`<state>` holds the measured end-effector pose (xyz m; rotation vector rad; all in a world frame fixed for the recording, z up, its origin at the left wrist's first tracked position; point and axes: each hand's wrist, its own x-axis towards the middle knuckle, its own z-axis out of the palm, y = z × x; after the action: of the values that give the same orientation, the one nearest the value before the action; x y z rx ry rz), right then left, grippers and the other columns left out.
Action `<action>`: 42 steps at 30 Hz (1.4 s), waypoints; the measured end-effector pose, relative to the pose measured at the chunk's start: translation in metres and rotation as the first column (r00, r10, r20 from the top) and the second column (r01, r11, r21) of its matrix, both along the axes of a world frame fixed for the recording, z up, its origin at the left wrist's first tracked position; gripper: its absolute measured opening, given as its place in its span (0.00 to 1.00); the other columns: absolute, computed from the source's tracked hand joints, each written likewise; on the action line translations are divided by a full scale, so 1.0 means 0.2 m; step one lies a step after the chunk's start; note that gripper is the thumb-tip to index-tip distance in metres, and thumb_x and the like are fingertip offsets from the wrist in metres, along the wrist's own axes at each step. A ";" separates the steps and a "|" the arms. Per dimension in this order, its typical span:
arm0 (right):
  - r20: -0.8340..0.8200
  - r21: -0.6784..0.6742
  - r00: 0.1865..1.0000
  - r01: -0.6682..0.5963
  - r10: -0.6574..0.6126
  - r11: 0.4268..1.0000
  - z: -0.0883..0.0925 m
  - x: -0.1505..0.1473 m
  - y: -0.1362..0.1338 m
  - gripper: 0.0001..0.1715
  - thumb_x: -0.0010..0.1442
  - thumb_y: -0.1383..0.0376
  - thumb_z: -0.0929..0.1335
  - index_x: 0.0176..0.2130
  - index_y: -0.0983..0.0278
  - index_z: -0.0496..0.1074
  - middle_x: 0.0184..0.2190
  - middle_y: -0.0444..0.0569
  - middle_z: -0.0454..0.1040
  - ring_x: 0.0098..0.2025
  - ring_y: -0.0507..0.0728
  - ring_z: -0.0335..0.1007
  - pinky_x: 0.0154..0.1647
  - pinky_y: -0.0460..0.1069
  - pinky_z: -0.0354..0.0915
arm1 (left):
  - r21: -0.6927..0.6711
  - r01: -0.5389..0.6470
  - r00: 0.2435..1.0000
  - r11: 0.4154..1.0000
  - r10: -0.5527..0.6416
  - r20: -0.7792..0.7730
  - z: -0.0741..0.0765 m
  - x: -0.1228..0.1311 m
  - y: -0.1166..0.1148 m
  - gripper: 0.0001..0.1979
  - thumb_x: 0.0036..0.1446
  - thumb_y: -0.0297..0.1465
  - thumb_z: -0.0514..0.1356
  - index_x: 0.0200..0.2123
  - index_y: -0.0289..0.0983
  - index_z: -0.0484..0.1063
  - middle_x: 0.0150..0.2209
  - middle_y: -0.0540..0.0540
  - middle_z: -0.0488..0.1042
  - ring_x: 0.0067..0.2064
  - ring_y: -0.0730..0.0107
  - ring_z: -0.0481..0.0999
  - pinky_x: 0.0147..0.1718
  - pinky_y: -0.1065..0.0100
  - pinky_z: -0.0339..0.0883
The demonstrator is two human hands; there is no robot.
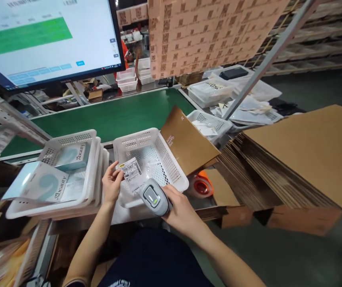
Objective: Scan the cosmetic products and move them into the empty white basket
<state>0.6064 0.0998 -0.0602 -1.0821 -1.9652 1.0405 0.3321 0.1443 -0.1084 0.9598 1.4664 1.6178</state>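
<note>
My left hand pinches a clear plastic packet with a white barcode label, holding it over the near edge of a white perforated basket. My right hand is wrapped round the handle of a grey barcode scanner, whose head points at the label from just below it. The basket holds more clear wrapping. A brown printed carton leans against the basket's right side.
A stack of white baskets with light-blue boxes stands at left. Behind lies a green conveyor belt under a monitor. Flat cardboard sheets pile up at right, with an orange tape roll beside them.
</note>
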 end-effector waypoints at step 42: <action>-0.050 -0.361 0.860 0.459 -0.509 0.812 -0.67 0.34 -0.40 0.29 0.45 0.47 0.81 0.41 0.61 0.84 0.38 0.56 0.87 0.41 0.74 0.86 0.49 0.62 0.83 | -0.047 0.025 0.958 0.999 -0.011 0.287 0.18 0.08 -0.07 0.37 0.45 0.47 0.80 0.54 0.36 0.76 0.34 0.45 0.85 0.30 0.68 0.82 0.29 0.72 0.77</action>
<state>0.6743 0.0191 -0.1933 -1.5478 -1.3063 1.1442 0.3476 0.1310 -0.0732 0.6746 1.2879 1.6226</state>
